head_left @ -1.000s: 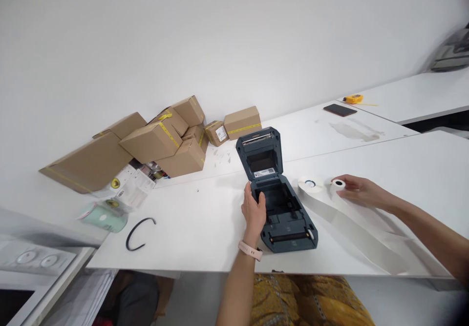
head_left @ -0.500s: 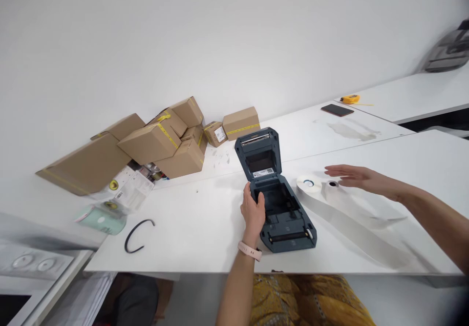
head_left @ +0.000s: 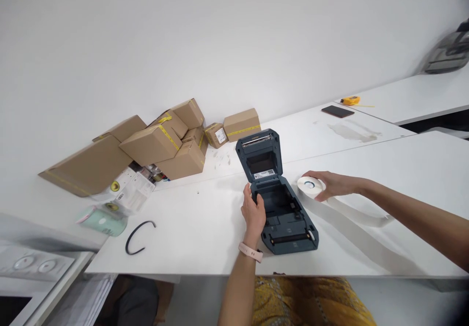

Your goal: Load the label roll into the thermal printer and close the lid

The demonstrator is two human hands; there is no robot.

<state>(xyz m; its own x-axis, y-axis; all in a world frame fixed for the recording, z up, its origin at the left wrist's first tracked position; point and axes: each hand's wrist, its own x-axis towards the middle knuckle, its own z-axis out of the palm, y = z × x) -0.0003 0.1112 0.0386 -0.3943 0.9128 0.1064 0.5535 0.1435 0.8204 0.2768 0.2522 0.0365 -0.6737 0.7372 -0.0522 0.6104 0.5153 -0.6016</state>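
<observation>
A dark grey-blue label printer (head_left: 287, 226) rests on the white table with its lid (head_left: 261, 157) raised and its inner bay exposed. My left hand (head_left: 253, 213) grips its left side, thumb over the edge; a pink watch strap circles that wrist. Just right of the printer lies a white label roll (head_left: 307, 185) with a blue-ringed core. Around its right side curves my right hand (head_left: 331, 184), fingers at the far edge and thumb at the near edge. From the roll a long paper strip (head_left: 361, 235) trails toward the table's front edge. The small black-cored roll is hidden behind my right hand.
Cardboard boxes (head_left: 150, 144) are piled at the back left. Near them lie plastic-wrapped packets (head_left: 135, 189) and a mint-green pouch (head_left: 104, 221). A black curved band (head_left: 137, 238) lies at front left. A phone (head_left: 337, 111) and yellow tape measure (head_left: 351, 100) lie at back right.
My right hand has moved left and down from above the small roll and closed around the label roll. My left hand stays on the printer.
</observation>
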